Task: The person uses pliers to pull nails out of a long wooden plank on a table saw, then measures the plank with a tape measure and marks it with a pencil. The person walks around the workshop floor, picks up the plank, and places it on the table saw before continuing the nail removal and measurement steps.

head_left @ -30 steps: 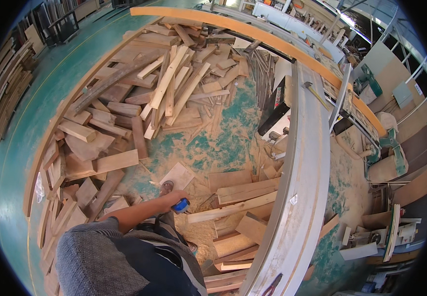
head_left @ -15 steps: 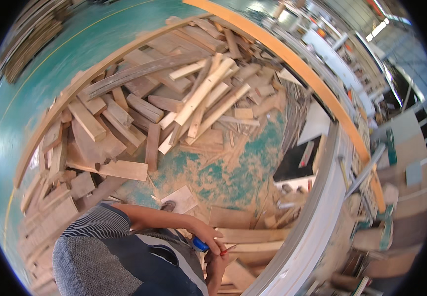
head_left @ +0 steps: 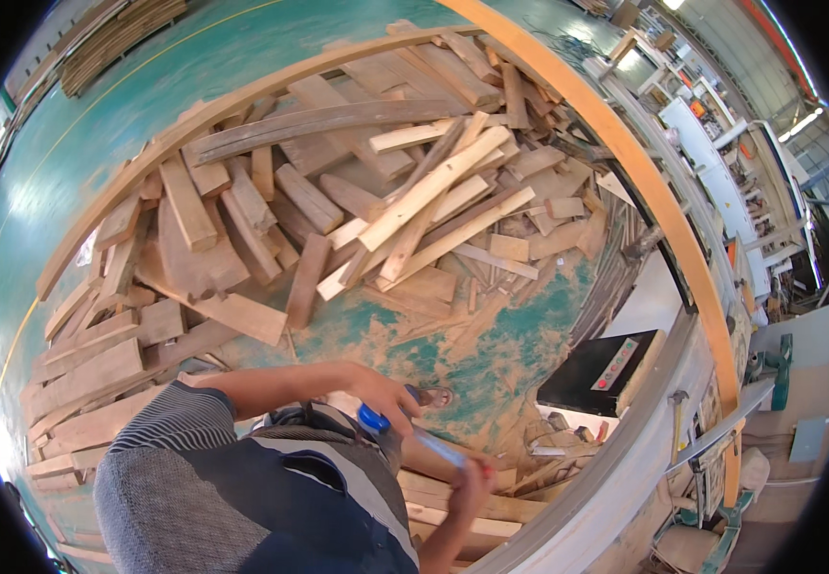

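A blue tape measure (head_left: 372, 419) is gripped in my left hand (head_left: 383, 392), its fingers closed around the case. From it a pale blade (head_left: 440, 448) stretches down to the right toward my right hand (head_left: 469, 490). The fingers of my right hand are closed at the blade's far end, somewhat smeared by motion. Something small and red (head_left: 488, 471) shows at those fingertips; its kind is too blurred to name. Below both hands lie long boards (head_left: 453, 497).
A big heap of wood offcuts (head_left: 338, 191) fills the floor ahead and left. At right runs a long metal-edged bench (head_left: 615, 459), with a black control panel (head_left: 601, 371) and a hammer (head_left: 678, 411) nearby. An orange beam (head_left: 625, 143) arches above. Sawdust covers the green floor (head_left: 453, 335).
My hands have moved apart; the right went right and the left slightly up and left. The tape blade now shows drawn out between them. My view has shifted, and a sandalled foot shows farther right.
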The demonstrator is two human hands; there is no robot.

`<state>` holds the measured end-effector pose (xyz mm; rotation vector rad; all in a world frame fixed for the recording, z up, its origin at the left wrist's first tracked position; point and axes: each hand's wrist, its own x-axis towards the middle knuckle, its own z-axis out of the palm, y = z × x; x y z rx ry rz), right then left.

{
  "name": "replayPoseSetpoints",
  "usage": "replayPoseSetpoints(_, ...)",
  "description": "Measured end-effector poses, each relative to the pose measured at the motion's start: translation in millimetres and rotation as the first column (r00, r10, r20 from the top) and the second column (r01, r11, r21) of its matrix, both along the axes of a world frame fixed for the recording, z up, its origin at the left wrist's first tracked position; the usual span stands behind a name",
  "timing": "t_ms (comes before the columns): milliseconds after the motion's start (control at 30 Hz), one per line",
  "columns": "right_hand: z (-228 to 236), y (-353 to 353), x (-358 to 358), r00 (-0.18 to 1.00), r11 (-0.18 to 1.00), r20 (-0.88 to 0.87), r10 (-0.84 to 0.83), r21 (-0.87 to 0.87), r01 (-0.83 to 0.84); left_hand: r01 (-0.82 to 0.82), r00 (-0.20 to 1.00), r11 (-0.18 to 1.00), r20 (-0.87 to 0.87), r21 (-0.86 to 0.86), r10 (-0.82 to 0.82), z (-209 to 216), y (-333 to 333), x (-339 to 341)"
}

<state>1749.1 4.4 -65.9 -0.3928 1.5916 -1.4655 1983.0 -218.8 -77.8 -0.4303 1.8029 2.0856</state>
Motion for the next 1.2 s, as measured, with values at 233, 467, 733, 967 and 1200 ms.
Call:
replayPoseSetpoints(233,56,-9,-257,0.789,0.764,0.128,-0.601,-0.196,0.614,-0.014,0.981,0.988,0.187,-0.156,0.043,-6,-69,-110)
replayPoseSetpoints(467,46,-108,-318,0.894,0.895,-0.052,-0.444,0.028,0.446,-0.178,0.984,0.984,-0.004,0.016,0.178,1,-92,-296)
replayPoseSetpoints(733,5,-245,-317,0.968,0.996,-0.250,-0.007,-0.082,-0.014,-0.469,0.873,0.852,-0.019,0.233,0.486,-1,-157,-432)
replayPoseSetpoints(967,12,-322,-419,0.835,0.984,-0.530,0.147,0.163,-0.070,-0.384,0.909,0.923,-0.168,0.013,0.380,-14,-245,-544)
replayPoseSetpoints(1200,31,-397,-507,0.972,0.999,-0.235,-0.002,0.051,0.015,-0.452,0.874,0.891,-0.178,0.040,0.452,17,-313,-662)
